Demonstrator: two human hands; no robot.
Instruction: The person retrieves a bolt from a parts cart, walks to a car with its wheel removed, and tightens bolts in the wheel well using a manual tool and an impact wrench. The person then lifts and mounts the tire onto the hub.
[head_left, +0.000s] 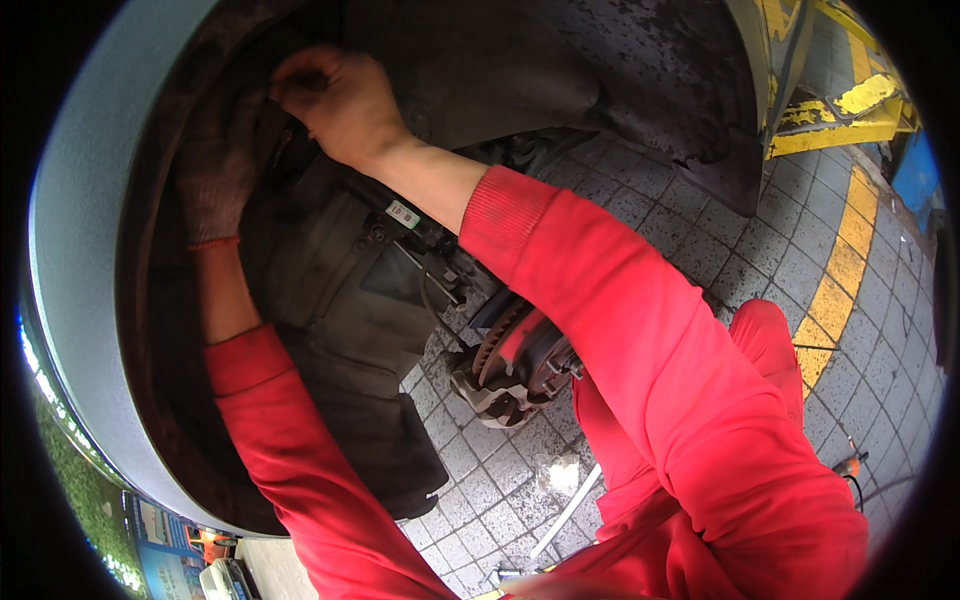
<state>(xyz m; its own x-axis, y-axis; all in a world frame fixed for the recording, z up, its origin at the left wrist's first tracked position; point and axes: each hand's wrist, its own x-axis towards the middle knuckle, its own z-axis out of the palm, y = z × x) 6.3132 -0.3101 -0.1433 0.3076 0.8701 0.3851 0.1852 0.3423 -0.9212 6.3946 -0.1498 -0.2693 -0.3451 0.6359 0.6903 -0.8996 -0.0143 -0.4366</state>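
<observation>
Both my arms, in red sleeves, reach up into the dark wheel arch (660, 80) of a raised grey vehicle. My right hand (345, 108) is bare and closed, its fingers curled together near the top of the suspension strut; whatever they hold is too dark and blurred to tell. To its left, my left hand (218, 180) wears a dark knit glove with a red-edged cuff. Its fingers fade into the shadow. Below the hands, the strut (425, 240) carries a small white label. Lower down is the bare brake disc (510, 345) with the caliper (490, 395) beside it.
The grey fender (85, 250) curves along the left. A yellow metal stand (840, 120) is at the upper right, and a yellow line (835, 280) crosses the tiled floor. A white rod (565, 512) lies below the brake. A tool with an orange part (850, 465) lies at right.
</observation>
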